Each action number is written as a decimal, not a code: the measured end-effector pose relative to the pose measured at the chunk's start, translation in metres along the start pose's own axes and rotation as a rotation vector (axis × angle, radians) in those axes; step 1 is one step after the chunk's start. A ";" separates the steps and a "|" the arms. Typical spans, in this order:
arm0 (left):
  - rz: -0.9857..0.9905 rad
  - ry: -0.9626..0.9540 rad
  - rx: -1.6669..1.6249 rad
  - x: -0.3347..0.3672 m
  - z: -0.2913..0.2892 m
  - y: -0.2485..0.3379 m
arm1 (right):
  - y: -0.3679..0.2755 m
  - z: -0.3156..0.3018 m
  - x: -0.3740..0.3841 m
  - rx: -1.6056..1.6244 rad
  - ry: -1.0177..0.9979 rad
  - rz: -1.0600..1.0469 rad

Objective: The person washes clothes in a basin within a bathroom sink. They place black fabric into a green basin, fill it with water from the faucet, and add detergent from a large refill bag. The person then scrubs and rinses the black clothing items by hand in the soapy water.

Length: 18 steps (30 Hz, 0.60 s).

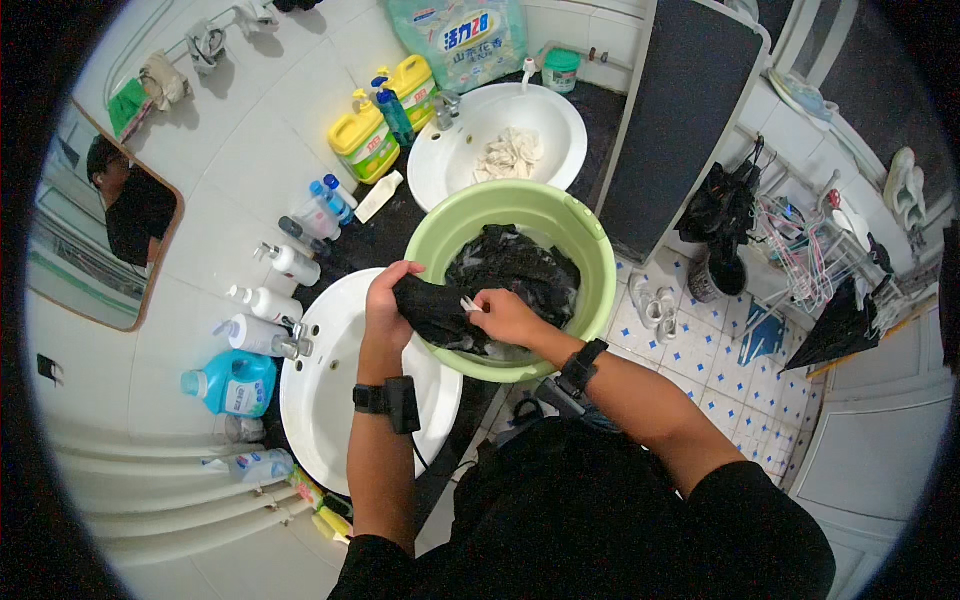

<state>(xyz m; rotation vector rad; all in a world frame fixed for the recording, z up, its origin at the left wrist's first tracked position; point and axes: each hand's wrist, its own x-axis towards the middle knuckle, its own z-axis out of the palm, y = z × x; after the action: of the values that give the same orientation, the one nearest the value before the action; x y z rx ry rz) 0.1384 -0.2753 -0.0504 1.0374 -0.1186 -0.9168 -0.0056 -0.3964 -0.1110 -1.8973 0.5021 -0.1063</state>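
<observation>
A light green basin (597,300) holds dark, wet cloth (510,262) with soapy water and some suds around it. Over the basin's near left side, my left hand (384,305) is closed on the edge of a black garment (432,312), which hangs down into the basin. My right hand (505,318) pinches that same garment a little further right. A small white piece (468,304) shows at its fingertips; I cannot make out what it is. Both wrists wear black straps.
White sinks (320,400) flank the basin; the far sink (425,180) has a pale crumpled cloth (510,153) in it. Yellow jugs (362,140), pump bottles (290,263) and a blue detergent jug (232,383) line the wall. A dark panel (675,120) stands right. Shoes (654,307) lie on the floor.
</observation>
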 end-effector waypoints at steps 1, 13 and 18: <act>0.013 -0.006 0.023 -0.001 0.002 -0.002 | -0.001 0.000 0.000 0.017 -0.049 0.026; -0.232 -0.138 0.521 0.013 0.044 -0.037 | -0.010 -0.026 -0.027 1.318 0.145 0.157; -0.201 -0.371 0.572 0.030 0.039 -0.043 | -0.005 -0.049 -0.032 1.341 -0.023 0.036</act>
<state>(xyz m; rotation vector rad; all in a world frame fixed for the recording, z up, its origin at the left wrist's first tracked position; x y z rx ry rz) 0.1132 -0.3314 -0.0724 1.4096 -0.6238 -1.2934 -0.0481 -0.4248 -0.0828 -0.5747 0.2986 -0.3051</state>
